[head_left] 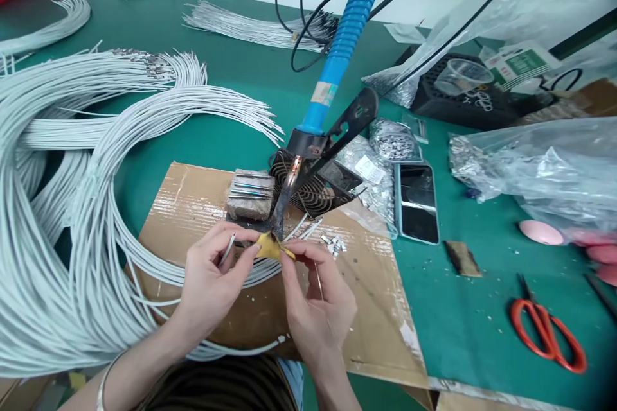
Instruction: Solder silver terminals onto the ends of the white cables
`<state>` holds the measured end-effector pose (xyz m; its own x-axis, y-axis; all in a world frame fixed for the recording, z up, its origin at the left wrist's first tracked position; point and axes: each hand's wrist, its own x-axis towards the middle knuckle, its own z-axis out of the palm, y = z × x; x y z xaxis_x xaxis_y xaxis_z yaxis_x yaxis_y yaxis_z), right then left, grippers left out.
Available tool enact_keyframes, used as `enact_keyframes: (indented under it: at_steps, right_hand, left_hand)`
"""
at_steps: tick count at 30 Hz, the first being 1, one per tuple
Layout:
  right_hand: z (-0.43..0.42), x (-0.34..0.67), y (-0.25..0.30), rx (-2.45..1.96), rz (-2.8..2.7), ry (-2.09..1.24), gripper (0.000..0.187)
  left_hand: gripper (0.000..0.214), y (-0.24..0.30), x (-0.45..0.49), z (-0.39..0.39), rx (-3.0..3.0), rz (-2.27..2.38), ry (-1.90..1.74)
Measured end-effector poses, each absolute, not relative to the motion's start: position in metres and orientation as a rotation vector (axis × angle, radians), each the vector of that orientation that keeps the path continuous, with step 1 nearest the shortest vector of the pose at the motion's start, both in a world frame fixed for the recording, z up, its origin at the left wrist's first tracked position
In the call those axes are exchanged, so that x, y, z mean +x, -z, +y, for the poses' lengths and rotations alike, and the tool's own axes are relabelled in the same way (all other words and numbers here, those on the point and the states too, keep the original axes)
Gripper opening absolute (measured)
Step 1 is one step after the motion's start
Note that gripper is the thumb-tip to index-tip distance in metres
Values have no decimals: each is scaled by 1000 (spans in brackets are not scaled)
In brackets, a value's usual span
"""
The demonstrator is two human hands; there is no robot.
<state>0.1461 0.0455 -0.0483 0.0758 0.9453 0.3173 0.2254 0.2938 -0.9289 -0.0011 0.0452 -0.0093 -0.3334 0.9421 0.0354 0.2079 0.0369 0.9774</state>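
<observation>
A small yellow sponge (pixel 268 247), dark along its top edge, is pinched from both sides. My left hand (pixel 216 270) grips its left end and has a white wire end (pixel 228 248) between the fingers. My right hand (pixel 315 289) holds its right end, with a thin strand of solder wire (pixel 318 281) running across the fingers. The soldering iron (pixel 332 77), blue-handled and held in a black stand, points down, its dark tip (pixel 279 212) at the sponge. Left of the tip sits a grey block (pixel 250 194) bearing several thin metal rods.
Large bundles of white cable (pixel 96 218) fill the left side. Cardboard (pixel 371 308) lies under my hands. To the right are a phone (pixel 417 202), a brown pad (pixel 463 259), orange-handled scissors (pixel 547 331) and plastic bags (pixel 540 160). A fan guard (pixel 308 189) stands behind the tip.
</observation>
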Motion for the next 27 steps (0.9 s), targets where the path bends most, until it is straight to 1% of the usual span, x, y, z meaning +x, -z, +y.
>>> enact_keyframes:
  at_steps: [6,10,13,17,22,25,27]
  right_hand:
    - [52,144,42,-1201,-1495,-663,21]
    - [57,138,34,-1140,-1532,-548,24]
    - [60,135,30,-1107,-1530,-522,25]
    - [59,135,30,-1176,-1467,-648,21]
    - [54,148,41,-1335,-1219,-973,7]
    - [52,178,48,-1410,-1004,-1066,23]
    - [51,210,50,-1468,-862,-1018,34]
  left_hand:
    - [9,9,0,48,1193,1657,-1322]
    - [13,11,6,45,1230,1675,-1341]
    - [16,13,9,42,1261,1666,-1355]
    - [16,16,8,43,1246,1639,-1311]
    - [8,18,4,44,1074,1578,-1204]
    - [21,19,2,38,916,1486,-1163]
    - [27,18,0,32,832,1417,-1150]
